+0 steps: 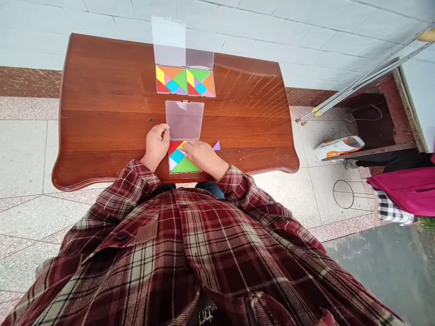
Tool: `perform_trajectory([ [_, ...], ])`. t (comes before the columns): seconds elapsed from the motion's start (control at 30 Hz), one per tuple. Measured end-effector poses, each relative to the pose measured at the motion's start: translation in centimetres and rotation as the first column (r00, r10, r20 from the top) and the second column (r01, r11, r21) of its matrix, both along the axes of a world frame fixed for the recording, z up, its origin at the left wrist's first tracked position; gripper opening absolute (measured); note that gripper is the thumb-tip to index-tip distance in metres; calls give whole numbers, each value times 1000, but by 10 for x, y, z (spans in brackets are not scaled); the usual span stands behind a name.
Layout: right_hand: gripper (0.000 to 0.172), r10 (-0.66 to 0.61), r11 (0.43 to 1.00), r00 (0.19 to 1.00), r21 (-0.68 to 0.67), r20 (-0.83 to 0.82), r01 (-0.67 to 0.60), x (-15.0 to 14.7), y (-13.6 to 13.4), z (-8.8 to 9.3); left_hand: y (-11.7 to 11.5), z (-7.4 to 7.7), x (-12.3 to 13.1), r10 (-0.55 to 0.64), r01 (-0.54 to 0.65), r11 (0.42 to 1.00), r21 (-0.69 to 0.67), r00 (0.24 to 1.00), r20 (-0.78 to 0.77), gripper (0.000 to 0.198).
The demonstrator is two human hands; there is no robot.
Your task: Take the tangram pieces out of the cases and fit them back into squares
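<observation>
An open tangram case (pixel 185 172) lies near the table's front edge. Red, yellow, blue and green pieces show in its tray, and its clear lid (pixel 185 120) is folded back away from me. My left hand (pixel 157 142) is closed at the lid's left edge, fingertips curled together; whether they pinch the lid is unclear. Over the tray's right part reaches my right hand (pixel 204 156), its fingers bent together on a tangram piece that they mostly cover. A loose purple triangle (pixel 216 145) rests on the wood just right of that hand.
Two more tangram cases, a left one (pixel 171 80) and a right one (pixel 200 83), stand side by side at the back with lids raised. The brown wooden table (pixel 251 117) backs onto a white wall. Right, a person's magenta garment (pixel 404 190) and a white-orange package (pixel 339 147) show.
</observation>
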State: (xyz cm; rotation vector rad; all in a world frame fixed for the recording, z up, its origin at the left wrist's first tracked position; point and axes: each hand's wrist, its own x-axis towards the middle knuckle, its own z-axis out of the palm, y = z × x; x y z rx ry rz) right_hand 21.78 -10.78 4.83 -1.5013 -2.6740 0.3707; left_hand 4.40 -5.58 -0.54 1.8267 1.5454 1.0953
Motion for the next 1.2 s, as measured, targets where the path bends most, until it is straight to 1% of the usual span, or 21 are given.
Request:
perform_trajectory([
  [0.2, 31, 20, 1000, 1000, -5, -7, -20, 2, 0, -6, 1, -2, 0, 3, -3, 1000, 3, 1000, -9, 8],
  [0.37, 32, 12, 1000, 1000, -19, -16, -12, 5, 0, -9, 0, -2, -1, -4, 4, 1000, 10, 1000, 2, 7],
  [0.53, 33, 6, 997, 999, -78, -40, -10, 6, 0, -7, 0, -1, -1, 1, -1, 1000, 10, 1000, -1, 7],
  [0.67, 25, -30, 995, 991, -93, -127, 18, 10, -1, -2, 0, 0, -1, -3, 3, 1000, 0, 1000, 4, 8],
  [0.73, 24, -95, 994, 975, -66, -202, 83, 19, 0, 1, -1, 0, -1, -8, 8, 1000, -5, 1000, 8, 7],
  [0.8, 24, -211, 977, 943, -30, -257, 211, 34, 0, 4, 0, 0, 0, -5, 5, 1000, -8, 1000, 12, 8],
  [0.87, 23, -350, 933, 897, -11, -269, 361, 51, 1, 7, 0, 0, 0, 0, 1, 1000, -9, 1000, 8, 8],
  [0.97, 19, -532, 844, 824, -42, -197, 535, 72, 0, 7, 1, -2, -1, 5, -5, 1000, -1, 1000, -9, 9],
  [1.03, 20, -601, 799, 792, -99, -107, 593, 79, -2, 5, 2, -5, -2, 7, -7, 1000, 9, 1000, -9, 9],
  [1.1, 24, -632, 770, 775, -134, -29, 623, 78, -3, 1, 3, -7, -3, 10, -10, 1000, 18, 1000, -5, 10],
  [1.2, 28, -666, 737, 745, -132, 18, 662, 71, -3, -6, 4, -9, -4, 15, -15, 1000, 22, 1000, 0, 10],
])
